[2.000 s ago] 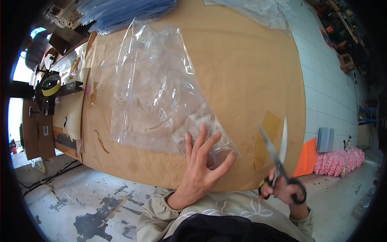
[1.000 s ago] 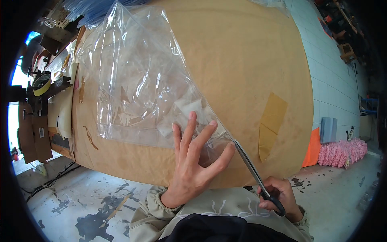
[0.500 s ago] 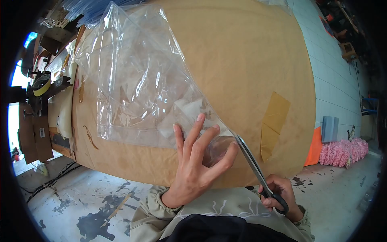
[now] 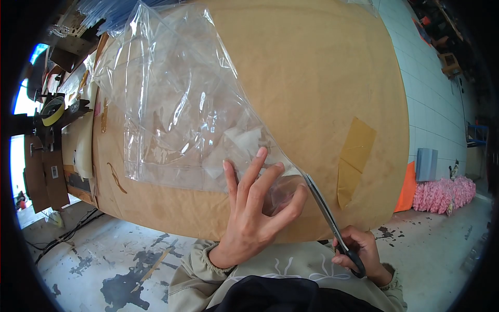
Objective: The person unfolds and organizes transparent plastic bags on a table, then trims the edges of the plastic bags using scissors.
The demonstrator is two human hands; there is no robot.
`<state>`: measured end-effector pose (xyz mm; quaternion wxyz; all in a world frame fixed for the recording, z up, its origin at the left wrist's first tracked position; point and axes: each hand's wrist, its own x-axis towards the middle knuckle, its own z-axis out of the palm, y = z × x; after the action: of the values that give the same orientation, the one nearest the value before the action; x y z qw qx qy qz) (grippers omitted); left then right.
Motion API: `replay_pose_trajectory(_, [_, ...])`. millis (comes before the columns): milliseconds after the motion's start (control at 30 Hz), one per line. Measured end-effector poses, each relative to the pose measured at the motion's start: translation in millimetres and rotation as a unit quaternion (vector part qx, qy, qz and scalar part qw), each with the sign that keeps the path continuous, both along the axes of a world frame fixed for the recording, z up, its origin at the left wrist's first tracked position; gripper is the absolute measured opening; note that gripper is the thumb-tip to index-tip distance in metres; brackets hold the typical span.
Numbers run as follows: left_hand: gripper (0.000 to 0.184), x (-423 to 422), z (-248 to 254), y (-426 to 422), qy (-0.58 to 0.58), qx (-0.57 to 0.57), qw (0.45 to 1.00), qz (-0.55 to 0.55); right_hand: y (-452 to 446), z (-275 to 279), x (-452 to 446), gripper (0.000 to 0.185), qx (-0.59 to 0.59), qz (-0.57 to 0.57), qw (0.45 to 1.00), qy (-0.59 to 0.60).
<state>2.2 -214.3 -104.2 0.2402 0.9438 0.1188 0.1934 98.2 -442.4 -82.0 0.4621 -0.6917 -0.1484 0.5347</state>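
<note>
Clear plastic sheeting (image 4: 176, 99) lies on the brown-covered table, creased and shiny, with a whitish folded patch (image 4: 244, 139) near its lower right corner. On that corner my left hand (image 4: 252, 208) rests with fingers spread, the fingertips touching the plastic. Some clear plastic is bunched under the thumb. My right hand (image 4: 359, 248) grips the dark handles of a pair of scissors (image 4: 327, 213) at the table's front edge. The scissor tips meet the plastic's corner just right of my left thumb. Their blades look closed or nearly so.
A strip of brown tape (image 4: 356, 162) is stuck on the table (image 4: 312, 73) to the right. Clear plastic strips (image 4: 106, 13) lie at the far left. A tape roll (image 4: 53, 112) sits on a black holder at left. Pink bundled material (image 4: 444, 194) lies on the floor.
The scissor handles and my right hand have shifted slightly left, and the blades look a little closer together. My left hand and the plastic have hardly moved.
</note>
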Motion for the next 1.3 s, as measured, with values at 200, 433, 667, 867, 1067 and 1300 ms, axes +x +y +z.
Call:
replay_pose_trajectory(200, [0.036, 1, 2, 0, 0.008, 0.006, 1.0, 0.009, 0, 0, -4, 0.034, 0.016, 0.026, 0.998, -0.049])
replay_pose_trajectory(433, [0.034, -4, -2, -1, -0.017, 0.008, 1.0, -0.009, 4, 0, -4, 0.044, 0.043, -0.008, 0.996, 0.08])
replay_pose_trajectory(667, [0.032, -13, -7, -10, -0.084, -0.008, 0.995, -0.045, 19, 2, -6, 0.048, 0.067, -0.017, 0.989, 0.134])
replay_pose_trajectory(867, [0.019, -16, -12, -13, -0.12, -0.014, 0.992, -0.043, 30, 5, -11, 0.05, 0.072, -0.02, 0.99, 0.119])
replay_pose_trajectory(1067, [0.024, -14, -12, -13, -0.134, -0.026, 0.99, -0.029, 33, 9, -8, 0.051, 0.065, 0.001, 0.992, 0.109])
replay_pose_trajectory(1300, [0.017, -14, -11, -10, -0.142, -0.007, 0.988, -0.053, 33, 7, -9, 0.049, 0.066, 0.001, 0.994, 0.086])
